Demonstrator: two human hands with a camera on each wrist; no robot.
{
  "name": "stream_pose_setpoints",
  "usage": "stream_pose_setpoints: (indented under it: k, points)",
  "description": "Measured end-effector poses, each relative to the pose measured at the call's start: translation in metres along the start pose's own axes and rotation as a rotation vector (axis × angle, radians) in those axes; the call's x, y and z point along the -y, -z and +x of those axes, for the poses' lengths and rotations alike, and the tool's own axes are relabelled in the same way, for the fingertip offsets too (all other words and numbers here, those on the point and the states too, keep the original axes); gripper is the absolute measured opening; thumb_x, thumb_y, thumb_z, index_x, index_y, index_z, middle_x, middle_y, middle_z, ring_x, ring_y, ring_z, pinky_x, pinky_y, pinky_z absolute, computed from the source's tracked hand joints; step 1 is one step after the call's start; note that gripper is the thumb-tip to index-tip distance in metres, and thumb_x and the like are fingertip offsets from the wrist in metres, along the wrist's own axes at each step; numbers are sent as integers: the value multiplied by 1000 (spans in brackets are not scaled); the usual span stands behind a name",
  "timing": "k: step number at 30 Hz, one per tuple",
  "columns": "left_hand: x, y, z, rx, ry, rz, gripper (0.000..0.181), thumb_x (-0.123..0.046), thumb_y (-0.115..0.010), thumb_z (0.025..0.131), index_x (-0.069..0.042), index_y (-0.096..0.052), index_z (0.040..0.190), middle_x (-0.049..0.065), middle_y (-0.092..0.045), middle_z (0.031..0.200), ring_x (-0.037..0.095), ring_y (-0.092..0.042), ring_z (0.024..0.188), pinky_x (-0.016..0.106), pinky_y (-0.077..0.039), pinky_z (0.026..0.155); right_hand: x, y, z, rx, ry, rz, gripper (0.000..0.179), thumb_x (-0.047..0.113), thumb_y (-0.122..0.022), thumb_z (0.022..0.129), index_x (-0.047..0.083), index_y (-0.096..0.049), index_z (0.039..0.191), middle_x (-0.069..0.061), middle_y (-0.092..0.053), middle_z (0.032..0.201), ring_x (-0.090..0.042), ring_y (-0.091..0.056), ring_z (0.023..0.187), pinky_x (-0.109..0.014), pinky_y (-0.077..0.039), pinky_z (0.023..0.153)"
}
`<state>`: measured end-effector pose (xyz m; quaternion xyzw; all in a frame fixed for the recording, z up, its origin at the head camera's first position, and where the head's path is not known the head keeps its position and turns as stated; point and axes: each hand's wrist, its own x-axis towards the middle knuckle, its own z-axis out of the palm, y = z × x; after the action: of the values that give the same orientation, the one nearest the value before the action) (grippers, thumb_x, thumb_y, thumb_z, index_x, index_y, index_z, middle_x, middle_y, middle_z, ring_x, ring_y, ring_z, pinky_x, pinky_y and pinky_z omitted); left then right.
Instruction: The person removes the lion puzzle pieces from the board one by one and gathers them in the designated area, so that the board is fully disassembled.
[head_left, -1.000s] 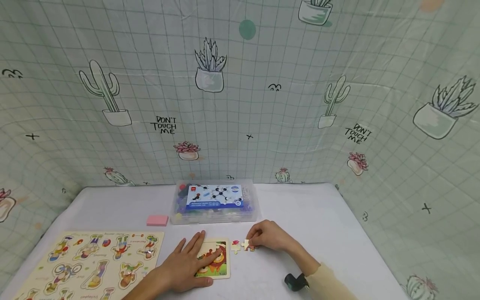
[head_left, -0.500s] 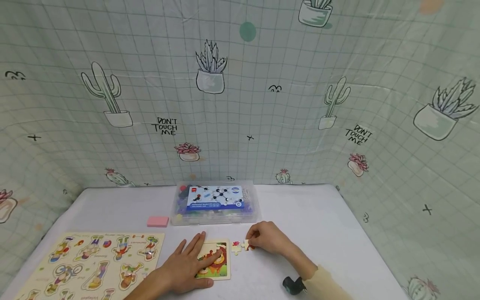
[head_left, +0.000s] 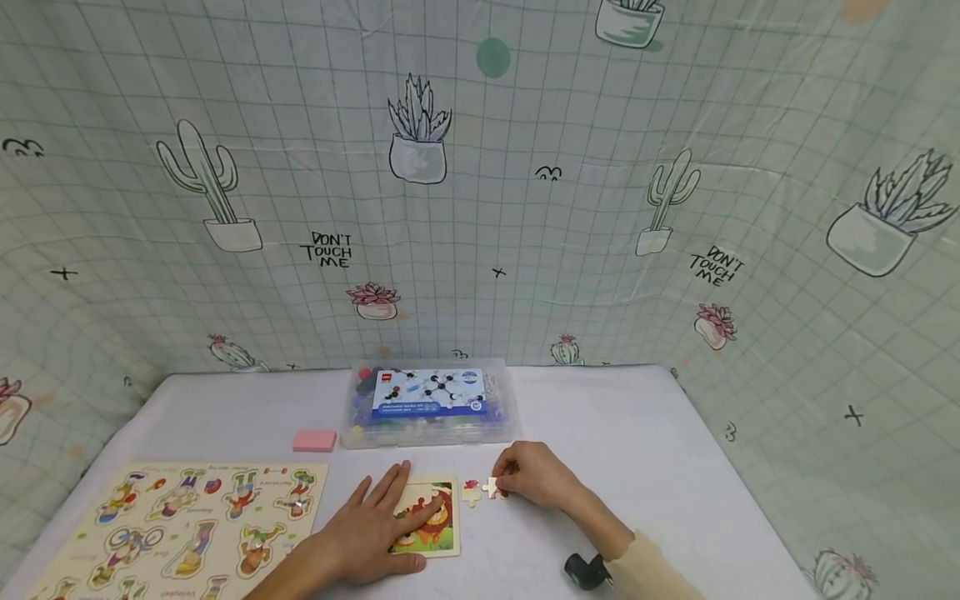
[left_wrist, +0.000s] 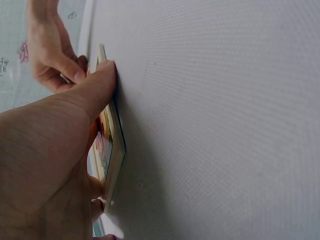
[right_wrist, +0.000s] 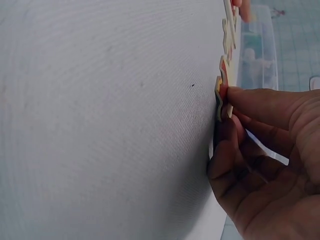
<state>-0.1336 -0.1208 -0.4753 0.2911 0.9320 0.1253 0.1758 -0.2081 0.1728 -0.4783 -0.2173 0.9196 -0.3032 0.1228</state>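
My left hand [head_left: 367,533] lies with spread fingers across a small square lion jigsaw puzzle [head_left: 457,527], covering its left part. Seen from the left wrist, the thumb [left_wrist: 102,80] rests along the puzzle's pale edge. Just right of it, my right hand [head_left: 536,477] pinches a jigsaw piece [head_left: 492,487] between thumb and fingertips, low at the table surface. The right wrist view shows two overlapping edges at the fingertips [right_wrist: 235,97], so more than one piece may be there. Between puzzle and right hand lies another jigsaw piece [head_left: 471,490] with a red print.
A clear plastic box [head_left: 430,429] labelled as a molecular model kit stands behind the hands, with a pink block [head_left: 314,441] at its left. A large wooden board [head_left: 168,500] of cartoon figures lies at left. A black object [head_left: 587,571] is by the right sleeve.
The piece at my right fingertips shifts and turns slightly while the hand stays almost in place. My left hand has not visibly moved on the puzzle.
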Motion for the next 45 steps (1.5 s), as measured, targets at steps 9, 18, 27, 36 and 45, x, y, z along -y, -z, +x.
stream_pose_setpoints:
  k: [9,18,27,36,45]
  points:
    - [0,2,0,-13,-8,10,75,-71,-50,91,-42,-31,157,24,-7,166,40,-9,154,67,-15,115,0,1,1,-5,46,-13,5,4,-73,88,8,-75,90,8,-62,75,-6,-53,69,-24,-45,64]
    - [0,1,0,-11,-7,-6,75,-72,-50,91,-43,-31,157,23,-7,167,39,-8,154,68,-14,115,2,1,1,-6,40,-25,5,5,-74,87,7,-75,91,7,-62,76,-6,-53,69,-24,-45,64]
    - [3,0,0,-18,-26,-32,74,-71,-50,92,-42,-30,157,25,-7,166,43,-9,153,71,-13,114,3,0,0,-3,42,-46,5,5,-74,87,9,-75,89,8,-61,76,-5,-52,69,-24,-45,64]
    - [-1,-2,2,-9,16,2,74,-75,-50,89,-44,-35,155,22,-9,167,39,-10,154,67,-14,116,2,-1,-2,-9,44,-47,3,7,-75,86,7,-75,89,9,-61,74,-4,-52,68,-23,-45,63]
    - [1,-4,3,-16,8,-12,74,-75,-50,89,-44,-37,155,22,-10,167,40,-10,154,68,-13,116,1,-2,-1,-17,51,-46,5,6,-74,86,11,-74,87,10,-61,73,-3,-52,67,-23,-45,63]
